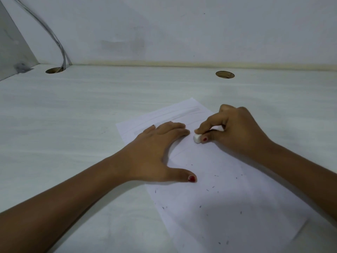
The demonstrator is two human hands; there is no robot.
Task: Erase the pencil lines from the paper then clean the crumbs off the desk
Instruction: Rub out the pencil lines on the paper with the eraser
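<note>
Paper (228, 207), one white rectangular sheet, lay flat and at an angle on the desk (63, 115), its near end closest to the camera and its far corner pointing toward the wall. Dark crumbs (211, 189), short and thread-like, were scattered across the near and middle parts of the sheet; their number could not be counted reliably. Beyond them the left hand (151, 154) rested palm down on the sheet's left edge, fingers extended and together, thumb spread toward the camera, holding nothing. Just beside its fingertips the right hand (235, 132) was curled closed, pinching one small white eraser (197, 138) between thumb and forefinger, the block's lower face touching the sheet. Faint pencil lines (169, 118), long and parallel, ran across the far part of the sheet past both hands. The desk surface was pale with a fine streaked grain and a matte finish. Two round cable holes (224, 74) were cut near its far edge, well apart; grey cables (60, 44) dropped into the left one. A plain white wall (182, 30) with faint smudges closed off the far side, joined by an angled side panel (12, 46) at left.
</note>
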